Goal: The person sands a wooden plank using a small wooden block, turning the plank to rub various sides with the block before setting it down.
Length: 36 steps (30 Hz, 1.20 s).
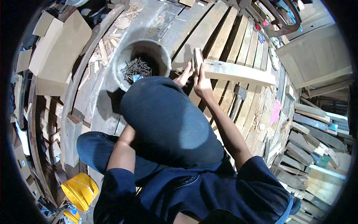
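Beyond my raised knee, my left hand (182, 77) is closed, its fingertips at the near end of a small flat piece (198, 58) with a pale face and a dark edge. My right hand (203, 85) grips the same piece from the right, fingers pointing up along it. What exactly the piece is does not show. It stands against the left end of a pale, slightly curved wooden beam (240, 72), which lies across the slats. Part of my left hand is hidden by the knee.
A grey bucket (163, 50) of dark nails (137, 69) stands left of my hands. An axe (237, 100) rests right of my right forearm. Yellow buckets (80, 191) stand lower left, near an opened cardboard box (59, 52). Gaps part the floor slats (233, 35). Stacked timber (302, 145) lines the right.
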Each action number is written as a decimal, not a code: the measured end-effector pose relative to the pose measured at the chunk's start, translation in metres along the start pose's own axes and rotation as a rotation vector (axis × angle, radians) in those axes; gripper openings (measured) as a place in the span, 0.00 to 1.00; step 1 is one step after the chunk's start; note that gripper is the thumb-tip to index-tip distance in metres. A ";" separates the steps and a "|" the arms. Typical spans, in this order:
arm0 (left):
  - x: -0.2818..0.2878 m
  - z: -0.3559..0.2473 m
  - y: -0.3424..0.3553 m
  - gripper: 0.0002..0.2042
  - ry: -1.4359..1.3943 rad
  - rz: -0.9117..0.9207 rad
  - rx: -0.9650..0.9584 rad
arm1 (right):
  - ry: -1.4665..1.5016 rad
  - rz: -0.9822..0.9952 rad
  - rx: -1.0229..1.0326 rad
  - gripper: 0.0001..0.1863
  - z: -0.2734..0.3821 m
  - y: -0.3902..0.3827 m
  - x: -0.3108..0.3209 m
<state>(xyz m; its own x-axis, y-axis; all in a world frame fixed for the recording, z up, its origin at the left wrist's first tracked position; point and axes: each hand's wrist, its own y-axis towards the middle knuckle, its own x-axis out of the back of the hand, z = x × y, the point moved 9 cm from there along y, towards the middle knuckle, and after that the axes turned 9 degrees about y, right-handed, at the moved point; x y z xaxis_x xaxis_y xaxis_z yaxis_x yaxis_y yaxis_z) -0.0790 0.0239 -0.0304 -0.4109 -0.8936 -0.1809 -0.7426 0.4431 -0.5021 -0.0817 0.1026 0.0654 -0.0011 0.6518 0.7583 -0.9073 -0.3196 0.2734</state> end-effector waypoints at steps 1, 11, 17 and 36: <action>0.010 0.014 -0.008 0.54 -0.005 -0.036 0.018 | 0.052 0.179 -0.208 0.37 0.002 -0.004 -0.011; 0.010 0.001 -0.019 0.54 -0.009 -0.057 0.001 | 0.020 0.245 -0.191 0.40 -0.010 -0.042 0.014; 0.011 0.004 -0.004 0.55 0.002 0.019 -0.008 | -0.027 0.213 -0.356 0.38 -0.011 0.011 -0.006; 0.020 0.010 -0.019 0.58 -0.026 0.004 0.077 | 0.024 0.193 -0.177 0.39 0.009 -0.016 -0.001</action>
<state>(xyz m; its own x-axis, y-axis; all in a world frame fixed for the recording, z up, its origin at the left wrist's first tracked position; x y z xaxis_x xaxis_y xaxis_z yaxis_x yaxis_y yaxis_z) -0.0677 -0.0032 -0.0328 -0.3996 -0.8937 -0.2041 -0.6980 0.4410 -0.5643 -0.0633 0.1010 0.0650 -0.1895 0.6074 0.7715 -0.9486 -0.3161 0.0158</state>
